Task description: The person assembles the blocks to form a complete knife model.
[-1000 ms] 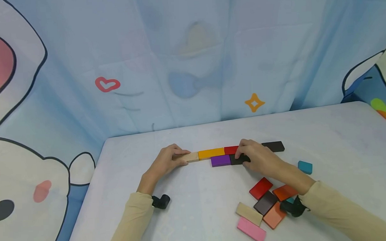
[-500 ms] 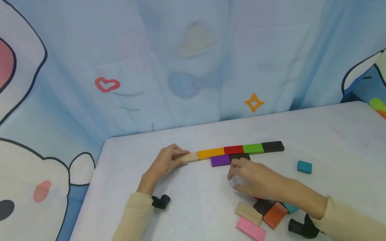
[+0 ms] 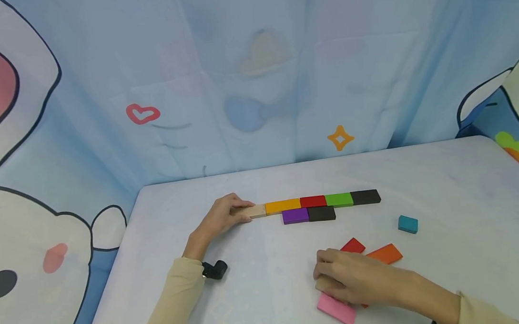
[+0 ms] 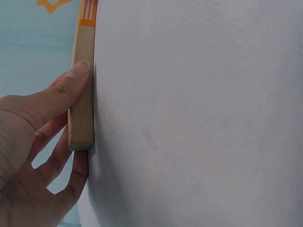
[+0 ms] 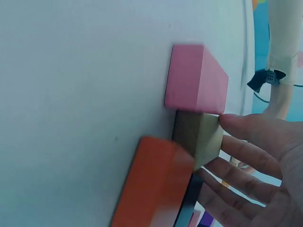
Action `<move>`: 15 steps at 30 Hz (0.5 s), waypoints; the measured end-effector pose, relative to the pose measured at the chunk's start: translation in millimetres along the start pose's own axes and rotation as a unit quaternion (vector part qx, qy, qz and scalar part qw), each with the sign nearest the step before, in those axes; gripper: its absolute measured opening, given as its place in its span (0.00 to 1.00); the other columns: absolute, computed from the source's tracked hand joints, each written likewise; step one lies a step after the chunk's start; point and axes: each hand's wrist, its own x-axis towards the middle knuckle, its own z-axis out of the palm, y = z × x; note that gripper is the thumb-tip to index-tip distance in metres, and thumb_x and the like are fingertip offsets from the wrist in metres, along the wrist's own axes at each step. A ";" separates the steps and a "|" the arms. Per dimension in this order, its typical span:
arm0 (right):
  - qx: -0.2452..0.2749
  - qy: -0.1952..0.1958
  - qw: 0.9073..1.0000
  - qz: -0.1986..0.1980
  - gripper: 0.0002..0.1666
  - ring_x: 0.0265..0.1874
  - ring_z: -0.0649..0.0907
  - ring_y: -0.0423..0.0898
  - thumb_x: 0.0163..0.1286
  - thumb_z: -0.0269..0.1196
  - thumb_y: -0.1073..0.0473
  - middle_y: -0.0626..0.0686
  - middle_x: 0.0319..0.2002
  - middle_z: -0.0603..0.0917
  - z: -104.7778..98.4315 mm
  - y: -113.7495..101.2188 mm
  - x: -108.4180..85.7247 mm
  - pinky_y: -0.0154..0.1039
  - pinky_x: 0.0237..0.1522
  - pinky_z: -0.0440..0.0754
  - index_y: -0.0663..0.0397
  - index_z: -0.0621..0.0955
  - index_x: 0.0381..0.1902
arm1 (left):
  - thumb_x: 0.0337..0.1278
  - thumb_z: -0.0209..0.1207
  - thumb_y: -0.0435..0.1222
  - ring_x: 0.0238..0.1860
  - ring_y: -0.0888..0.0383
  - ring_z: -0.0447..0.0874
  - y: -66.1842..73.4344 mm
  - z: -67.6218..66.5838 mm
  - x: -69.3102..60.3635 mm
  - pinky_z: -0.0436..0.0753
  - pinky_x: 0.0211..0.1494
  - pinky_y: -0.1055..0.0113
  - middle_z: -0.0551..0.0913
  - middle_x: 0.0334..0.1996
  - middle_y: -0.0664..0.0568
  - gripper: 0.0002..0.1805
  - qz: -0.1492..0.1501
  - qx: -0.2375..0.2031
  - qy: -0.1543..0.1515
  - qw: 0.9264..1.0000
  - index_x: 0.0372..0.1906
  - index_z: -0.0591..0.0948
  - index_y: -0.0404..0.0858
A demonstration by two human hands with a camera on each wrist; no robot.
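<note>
My left hand point(image 3: 218, 215) pinches a pale wooden block point(image 4: 81, 106) between thumb and fingers; it lies at the left end of a row. That row continues with a yellow block point(image 3: 282, 206), a red block point(image 3: 313, 201), a green block point(image 3: 339, 199) and a black block point(image 3: 365, 197). Against its front side lie a purple block point(image 3: 295, 216) and a dark block point(image 3: 322, 213). My right hand point(image 3: 359, 276) curls over a beige block point(image 5: 208, 139), thumb and fingers touching it. A pink block point(image 5: 187, 78) lies against that one.
Near my right hand lie an orange block point(image 3: 385, 254) and another red block point(image 3: 353, 245), partly covered by the hand. A teal block point(image 3: 408, 224) sits apart on the white table point(image 3: 458, 212). A blue curtain point(image 3: 276, 147) hangs behind the table.
My right hand has let go of the dark block in the front row and moved toward me, down onto the beige block. The left hand has stayed in place.
</note>
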 end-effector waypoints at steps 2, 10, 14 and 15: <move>0.006 -0.005 1.000 0.006 0.13 0.41 0.76 0.35 0.69 0.74 0.50 0.40 0.44 0.78 1.7 -0.2 1.2 0.32 0.42 0.84 0.45 0.88 0.48 | 0.59 0.74 0.34 0.44 0.56 0.78 -0.8 -0.1 -0.5 0.80 0.55 0.59 0.83 0.42 0.53 0.19 0.000 -0.004 0.001 1.000 0.56 0.90 0.42; 0.030 0.003 1.000 0.006 0.11 0.37 0.75 0.33 0.68 0.74 0.55 0.36 0.42 0.78 3.1 -4.5 8.0 0.31 0.41 0.83 0.46 0.88 0.47 | 0.59 0.74 0.34 0.46 0.55 0.79 -0.7 -1.4 -0.8 0.78 0.57 0.58 0.83 0.43 0.54 0.19 0.005 -0.003 0.005 1.000 0.57 0.90 0.43; 0.030 0.003 1.000 0.007 0.12 0.39 0.77 0.34 0.68 0.73 0.58 0.39 0.43 0.81 3.2 -8.6 13.2 0.33 0.44 0.85 0.48 0.88 0.49 | 0.59 0.74 0.33 0.45 0.55 0.79 -0.4 0.0 0.1 0.79 0.55 0.59 0.83 0.43 0.53 0.19 0.004 -0.009 0.004 1.000 0.56 0.90 0.42; 0.029 0.000 1.000 0.011 0.13 0.39 0.78 0.35 0.68 0.73 0.58 0.40 0.43 0.82 3.2 -9.2 14.4 0.33 0.45 0.85 0.48 0.88 0.50 | 0.59 0.74 0.33 0.44 0.56 0.79 -0.4 0.5 0.4 0.79 0.55 0.60 0.83 0.43 0.53 0.19 0.003 -0.010 0.004 1.000 0.56 0.90 0.42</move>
